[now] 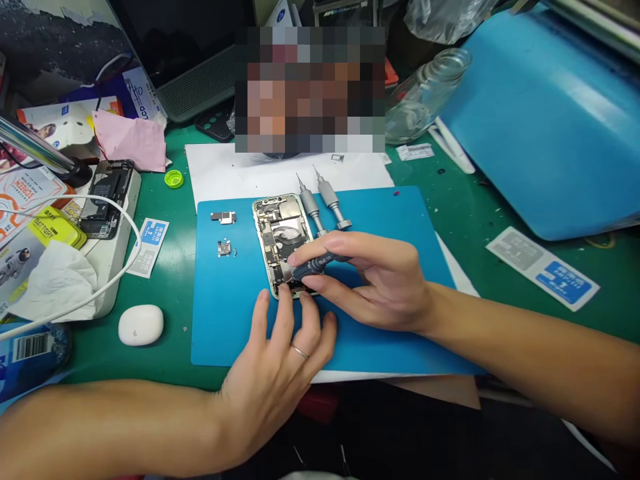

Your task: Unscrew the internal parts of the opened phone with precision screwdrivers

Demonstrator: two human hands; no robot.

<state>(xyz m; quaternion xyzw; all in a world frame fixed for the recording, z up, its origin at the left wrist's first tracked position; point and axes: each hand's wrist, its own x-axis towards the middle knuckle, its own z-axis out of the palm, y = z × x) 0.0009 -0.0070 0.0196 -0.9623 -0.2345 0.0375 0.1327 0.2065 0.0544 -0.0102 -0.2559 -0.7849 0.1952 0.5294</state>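
An opened smartphone, its circuit boards and inner parts exposed, lies on the blue mat. My left hand is open, fingers spread, with some fingertips at the phone's lower edge. My right hand pinches a dark hand tool between thumb and fingers over the lower part of the phone. Whether it is tweezers or a driver I cannot tell, and its tip is hard to make out. Two grey screwdrivers lie beyond the phone. A small metal bracket and tiny screws and parts sit left of it.
A white earbud case stands left of the mat. Behind it, another opened phone rests on a white box, with a white cable looping past. A glass jar and a large blue panel occupy the back right.
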